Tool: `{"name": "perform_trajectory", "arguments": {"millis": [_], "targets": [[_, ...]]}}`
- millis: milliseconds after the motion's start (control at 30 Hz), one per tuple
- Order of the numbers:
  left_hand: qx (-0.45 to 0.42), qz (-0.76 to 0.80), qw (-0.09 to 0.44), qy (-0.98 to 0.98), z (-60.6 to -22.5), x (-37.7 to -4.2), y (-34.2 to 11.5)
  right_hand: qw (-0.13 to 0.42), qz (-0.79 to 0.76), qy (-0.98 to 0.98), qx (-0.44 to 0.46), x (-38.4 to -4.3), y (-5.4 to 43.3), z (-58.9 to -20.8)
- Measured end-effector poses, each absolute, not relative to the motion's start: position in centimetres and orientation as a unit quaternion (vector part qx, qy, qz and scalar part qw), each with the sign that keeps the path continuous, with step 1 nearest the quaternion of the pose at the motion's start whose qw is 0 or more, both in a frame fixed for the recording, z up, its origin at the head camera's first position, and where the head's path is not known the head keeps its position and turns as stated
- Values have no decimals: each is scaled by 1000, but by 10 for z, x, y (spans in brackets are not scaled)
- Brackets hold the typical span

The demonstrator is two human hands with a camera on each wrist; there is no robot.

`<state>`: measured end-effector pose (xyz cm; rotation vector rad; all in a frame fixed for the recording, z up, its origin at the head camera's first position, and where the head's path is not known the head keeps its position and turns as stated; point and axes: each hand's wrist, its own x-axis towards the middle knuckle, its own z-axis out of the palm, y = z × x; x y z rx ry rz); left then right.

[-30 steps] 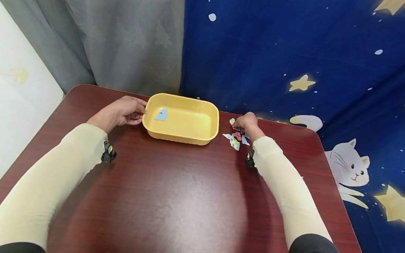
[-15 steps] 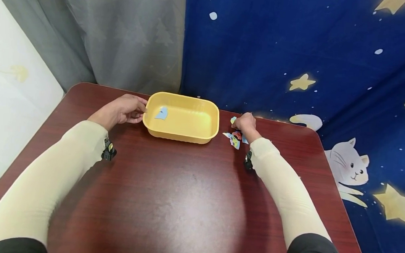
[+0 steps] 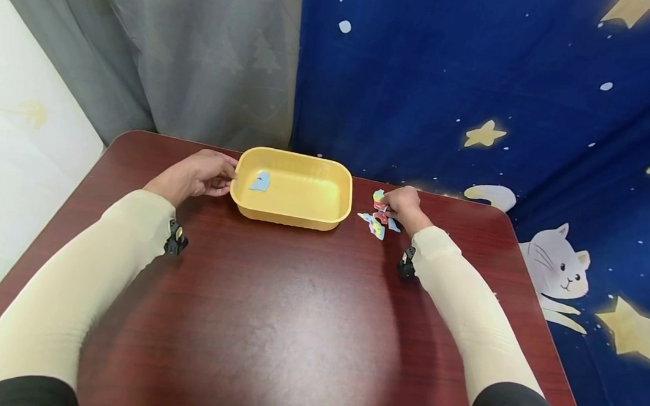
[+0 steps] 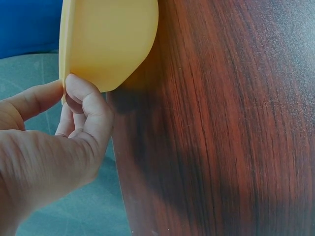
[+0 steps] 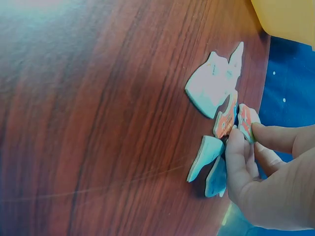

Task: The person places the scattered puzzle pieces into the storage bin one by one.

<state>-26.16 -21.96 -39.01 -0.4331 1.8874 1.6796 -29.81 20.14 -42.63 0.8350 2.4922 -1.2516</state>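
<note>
My left hand (image 3: 202, 171) pinches the left end of the rim of a yellow plastic basin (image 3: 291, 221); thumb and forefinger meet on that rim in the left wrist view. Inside the basin, toward the left, lies a light blue puzzle piece (image 3: 260, 181). Right of the basin, my right hand (image 3: 404, 204) pinches a red-and-yellow puzzle piece (image 5: 247, 122) between thumb and fingers. Close by lie a red piece (image 5: 226, 118), a large pale piece (image 5: 209, 83), and blue pieces (image 5: 205, 153). The fingers partly cover some pieces.
The dark red wooden table (image 3: 276, 298) carries everything, and its far edge runs just behind the basin and pieces. A grey curtain (image 3: 216, 62) and a blue star-patterned curtain (image 3: 419, 85) hang behind it. A white surface (image 3: 26, 120) stands at the left.
My right hand has shifted slightly right and toward me, and more of the red-and-yellow piece shows at its fingertips. The left hand stays on the basin's rim.
</note>
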Motion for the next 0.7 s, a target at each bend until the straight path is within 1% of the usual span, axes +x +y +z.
{"name": "perform_trajectory", "arguments": {"millis": [333, 700], "targets": [[-158, 637, 284, 699, -389, -261, -219, 151, -514, 808, 248, -286, 205, -414], [-162, 645, 284, 691, -390, -260, -218, 180, -527, 806, 201, -275, 193, -391]]}}
